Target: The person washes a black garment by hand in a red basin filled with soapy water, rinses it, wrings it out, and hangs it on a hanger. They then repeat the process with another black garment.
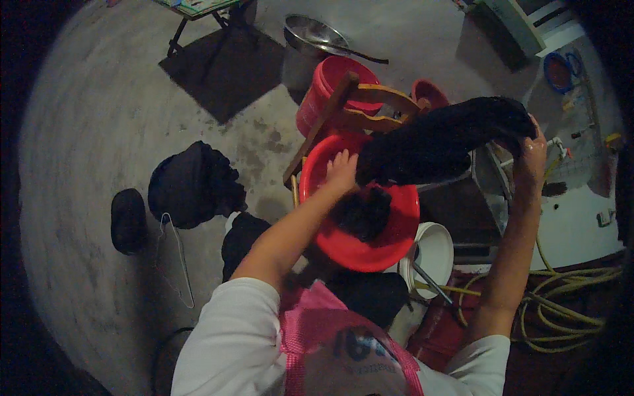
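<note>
A dark cloth garment (436, 138) stretches from the red plastic basin (366, 257) up to the right. My right hand (532, 141) grips its upper right end, raised above the basin. At the basin's left side is my left hand (343, 171), its fingers spread, beside the garment's lower end; whether it touches the cloth is hard to tell. More dark cloth (364, 215) lies inside the basin. The basin rests on or against a wooden chair (322, 119).
Behind the chair stand a red bucket (317, 104) and a metal bowl (317, 32). Near the basin's lower right are a white bucket (438, 247) and a coiled yellow hose (554, 307). On the left floor lie a dark cloth bundle (190, 183) and a wire hanger (183, 262).
</note>
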`<state>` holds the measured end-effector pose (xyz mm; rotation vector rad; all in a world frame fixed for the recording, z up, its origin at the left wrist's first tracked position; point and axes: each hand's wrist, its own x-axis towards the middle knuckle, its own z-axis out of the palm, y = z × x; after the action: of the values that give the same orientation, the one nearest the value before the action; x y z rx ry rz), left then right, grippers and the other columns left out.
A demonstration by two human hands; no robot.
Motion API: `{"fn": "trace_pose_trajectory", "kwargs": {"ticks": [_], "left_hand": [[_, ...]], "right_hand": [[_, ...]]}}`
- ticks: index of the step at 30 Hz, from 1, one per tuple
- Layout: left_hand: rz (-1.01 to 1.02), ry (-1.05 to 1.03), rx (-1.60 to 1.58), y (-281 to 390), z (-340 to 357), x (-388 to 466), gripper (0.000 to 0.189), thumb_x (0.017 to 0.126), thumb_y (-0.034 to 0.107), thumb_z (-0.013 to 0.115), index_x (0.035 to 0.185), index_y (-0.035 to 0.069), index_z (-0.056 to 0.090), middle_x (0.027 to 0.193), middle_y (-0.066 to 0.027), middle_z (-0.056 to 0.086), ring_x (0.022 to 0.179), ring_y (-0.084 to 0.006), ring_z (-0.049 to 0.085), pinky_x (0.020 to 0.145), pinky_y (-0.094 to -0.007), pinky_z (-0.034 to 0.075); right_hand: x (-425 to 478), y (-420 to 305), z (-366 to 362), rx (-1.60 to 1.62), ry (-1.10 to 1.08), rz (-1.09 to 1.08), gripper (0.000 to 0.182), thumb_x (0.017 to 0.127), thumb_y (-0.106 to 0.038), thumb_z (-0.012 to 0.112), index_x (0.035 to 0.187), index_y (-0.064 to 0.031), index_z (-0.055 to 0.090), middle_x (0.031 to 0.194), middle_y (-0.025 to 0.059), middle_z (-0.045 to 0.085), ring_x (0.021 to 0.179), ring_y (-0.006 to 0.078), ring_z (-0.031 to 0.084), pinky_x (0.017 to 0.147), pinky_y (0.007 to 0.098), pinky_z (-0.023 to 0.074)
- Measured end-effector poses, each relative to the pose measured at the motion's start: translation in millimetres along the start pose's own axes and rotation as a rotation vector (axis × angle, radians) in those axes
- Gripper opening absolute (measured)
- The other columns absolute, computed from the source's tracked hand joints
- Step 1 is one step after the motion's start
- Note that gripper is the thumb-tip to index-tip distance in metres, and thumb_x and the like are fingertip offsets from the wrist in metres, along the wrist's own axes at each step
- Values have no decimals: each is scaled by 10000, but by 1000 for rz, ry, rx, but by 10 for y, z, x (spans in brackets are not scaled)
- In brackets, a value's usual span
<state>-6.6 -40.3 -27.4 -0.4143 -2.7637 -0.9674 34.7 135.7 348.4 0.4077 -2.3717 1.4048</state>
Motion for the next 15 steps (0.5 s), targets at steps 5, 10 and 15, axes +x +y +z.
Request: {"fn": "trace_pose_trajectory", "kwargs": {"ticks": [5,10,15], "left_hand": [[-407,-263,-950,-3,34,328,280,698,122,574,954,11,601,866,-158,631,846,-285,605,735,-381,449],[-617,-442,-1276,144,-617,377,216,721,111,543,895,0,607,781,-128,624,698,-255,603,617,-380,471],[-712,-552,-1597,244,-938,329,111,737,88,518,794,29,593,684,-86,582,592,-218,573,533,-360,479]], "right_hand": [[-174,362,-412,-63,60,62,653,696,-365,677,1181,-6,430,1040,115,560,889,204,588,720,334,519],[-575,1222,-252,-548,33,262,494,607,-54,567,1091,22,508,907,133,613,821,232,590,756,317,465],[-1073,1820,631,-695,-218,466,503,609,-80,645,1077,24,493,952,180,591,883,298,576,786,348,450]]}}
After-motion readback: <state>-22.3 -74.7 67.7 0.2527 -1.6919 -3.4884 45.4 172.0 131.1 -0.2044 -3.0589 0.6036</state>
